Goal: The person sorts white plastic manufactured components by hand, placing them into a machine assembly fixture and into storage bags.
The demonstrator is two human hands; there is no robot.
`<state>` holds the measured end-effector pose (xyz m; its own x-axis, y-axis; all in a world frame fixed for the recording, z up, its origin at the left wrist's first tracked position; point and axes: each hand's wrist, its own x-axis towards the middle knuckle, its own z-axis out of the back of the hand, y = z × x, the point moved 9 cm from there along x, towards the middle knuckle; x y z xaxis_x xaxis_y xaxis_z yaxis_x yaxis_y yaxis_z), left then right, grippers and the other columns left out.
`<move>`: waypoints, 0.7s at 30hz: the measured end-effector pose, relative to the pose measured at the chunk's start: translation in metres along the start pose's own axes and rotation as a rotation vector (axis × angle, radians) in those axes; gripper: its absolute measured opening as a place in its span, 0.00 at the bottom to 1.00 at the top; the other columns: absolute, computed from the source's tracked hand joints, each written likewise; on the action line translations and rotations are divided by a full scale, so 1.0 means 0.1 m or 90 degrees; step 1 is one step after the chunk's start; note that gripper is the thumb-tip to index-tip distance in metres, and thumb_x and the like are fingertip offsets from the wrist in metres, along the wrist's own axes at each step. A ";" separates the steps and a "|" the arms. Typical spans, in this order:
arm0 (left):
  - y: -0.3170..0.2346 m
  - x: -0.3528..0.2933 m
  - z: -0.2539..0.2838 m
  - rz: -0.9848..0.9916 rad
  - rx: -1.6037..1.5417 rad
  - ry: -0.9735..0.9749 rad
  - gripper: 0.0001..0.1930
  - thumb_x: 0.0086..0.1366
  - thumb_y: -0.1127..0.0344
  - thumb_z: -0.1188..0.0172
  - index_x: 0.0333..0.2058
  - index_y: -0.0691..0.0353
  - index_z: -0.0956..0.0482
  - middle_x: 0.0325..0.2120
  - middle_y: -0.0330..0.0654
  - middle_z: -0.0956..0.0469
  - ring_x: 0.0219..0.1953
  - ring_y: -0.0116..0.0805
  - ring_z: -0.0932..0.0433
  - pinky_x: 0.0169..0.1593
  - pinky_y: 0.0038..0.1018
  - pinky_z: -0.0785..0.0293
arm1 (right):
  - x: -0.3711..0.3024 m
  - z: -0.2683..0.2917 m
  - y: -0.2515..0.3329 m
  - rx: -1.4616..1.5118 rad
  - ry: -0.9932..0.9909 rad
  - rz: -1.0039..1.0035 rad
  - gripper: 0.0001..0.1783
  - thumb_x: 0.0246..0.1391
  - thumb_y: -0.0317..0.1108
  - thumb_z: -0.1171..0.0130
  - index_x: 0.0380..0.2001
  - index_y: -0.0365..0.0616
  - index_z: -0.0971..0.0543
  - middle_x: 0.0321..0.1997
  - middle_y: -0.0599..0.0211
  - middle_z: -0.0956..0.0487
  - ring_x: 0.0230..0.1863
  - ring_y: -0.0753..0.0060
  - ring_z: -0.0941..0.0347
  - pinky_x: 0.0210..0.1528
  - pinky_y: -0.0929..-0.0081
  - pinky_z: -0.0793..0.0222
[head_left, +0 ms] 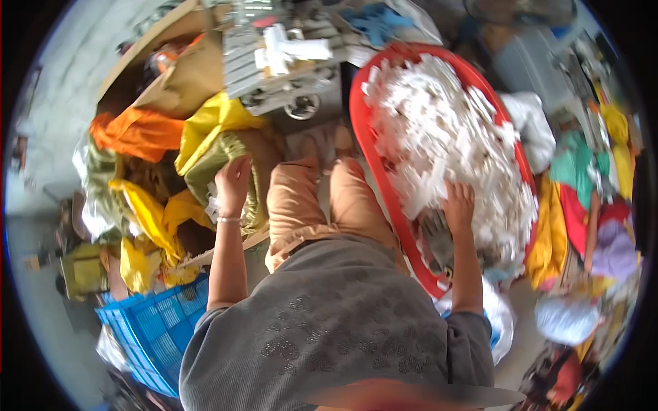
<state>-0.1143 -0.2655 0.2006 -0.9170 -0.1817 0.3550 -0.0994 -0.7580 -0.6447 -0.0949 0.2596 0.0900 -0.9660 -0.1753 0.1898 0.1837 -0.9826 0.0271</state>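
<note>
My right hand point(459, 203) is over the near left part of a red oval tub point(357, 103), fingers curled down at a heap of white strip-like pieces point(439, 103). A pale, longer piece point(428, 186) lies right beside its fingertips; whether it is gripped is blurred. Below that hand a grey glove point(436, 240) rests against the tub's inner wall. My left hand point(234, 183) is raised beside an olive sack point(255, 185), fingers drawn together. What they hold, if anything, is too small to tell. Some white bits point(213, 205) show just below its fingers.
Ahead stands a grey machine point(281, 75) with white pipe-like parts point(295, 49) on top. Yellow point(212, 130) and orange sacks point(140, 133) and a cardboard box point(175, 75) fill the left. A blue crate point(161, 329) sits near left. Coloured bags point(548, 233) line the right.
</note>
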 end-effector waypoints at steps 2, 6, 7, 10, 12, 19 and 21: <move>-0.30 0.24 0.28 -0.053 0.013 -0.086 0.07 0.59 0.72 0.43 0.37 0.64 0.21 0.27 0.46 0.21 0.28 0.36 0.20 0.34 0.27 0.27 | 0.10 0.09 0.05 0.019 -0.005 0.026 0.31 0.39 0.33 0.34 0.50 0.48 0.30 0.41 0.62 0.28 0.48 0.58 0.34 0.58 0.60 0.41; -0.89 0.73 0.65 -0.178 0.033 -0.186 0.07 0.58 0.73 0.42 0.37 0.64 0.21 0.31 0.46 0.22 0.33 0.39 0.23 0.37 0.28 0.27 | 0.28 0.14 -0.14 0.418 -0.065 -0.117 0.24 0.54 0.32 0.45 0.54 0.40 0.33 0.48 0.59 0.28 0.47 0.62 0.30 0.48 0.68 0.32; -1.00 0.85 0.64 -0.219 0.041 -0.188 0.08 0.58 0.72 0.42 0.37 0.64 0.22 0.32 0.47 0.22 0.34 0.41 0.23 0.37 0.29 0.27 | 0.30 0.01 -0.24 0.647 -0.053 -0.218 0.21 0.59 0.32 0.51 0.55 0.38 0.35 0.51 0.59 0.29 0.47 0.65 0.29 0.45 0.69 0.29; -1.04 1.26 0.45 -0.232 0.019 -0.138 0.13 0.57 0.69 0.40 0.42 0.62 0.23 0.36 0.47 0.22 0.35 0.38 0.21 0.39 0.28 0.26 | 0.44 -0.02 -0.15 0.823 -0.020 -0.301 0.21 0.64 0.36 0.58 0.57 0.37 0.37 0.51 0.61 0.30 0.46 0.71 0.29 0.42 0.73 0.28; -1.04 1.48 0.21 -0.255 -0.009 -0.055 0.16 0.56 0.66 0.38 0.44 0.61 0.25 0.37 0.48 0.23 0.37 0.41 0.22 0.41 0.30 0.26 | 0.54 0.09 0.00 0.923 -0.047 -0.346 0.20 0.65 0.36 0.62 0.56 0.38 0.36 0.50 0.62 0.29 0.46 0.71 0.29 0.43 0.72 0.29; -0.94 1.66 0.03 -0.249 0.028 -0.023 0.22 0.55 0.57 0.37 0.46 0.60 0.28 0.38 0.51 0.23 0.42 0.49 0.25 0.45 0.36 0.28 | 0.82 0.44 0.52 1.046 -0.026 -0.274 0.20 0.63 0.38 0.56 0.54 0.38 0.35 0.48 0.63 0.28 0.45 0.70 0.28 0.42 0.70 0.28; -0.92 1.64 0.07 -0.246 0.045 -0.041 0.22 0.55 0.59 0.36 0.48 0.57 0.28 0.38 0.47 0.22 0.41 0.43 0.23 0.44 0.33 0.27 | 0.77 0.42 0.66 1.077 -0.046 -0.281 0.20 0.64 0.39 0.57 0.54 0.39 0.36 0.48 0.62 0.27 0.44 0.68 0.28 0.42 0.70 0.29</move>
<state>-0.2527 -0.2297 0.3229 -0.7906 0.0883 0.6059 -0.4040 -0.8188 -0.4079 -0.1499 0.1837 0.1477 -0.9908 0.1129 -0.0752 -0.0519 0.1971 0.9790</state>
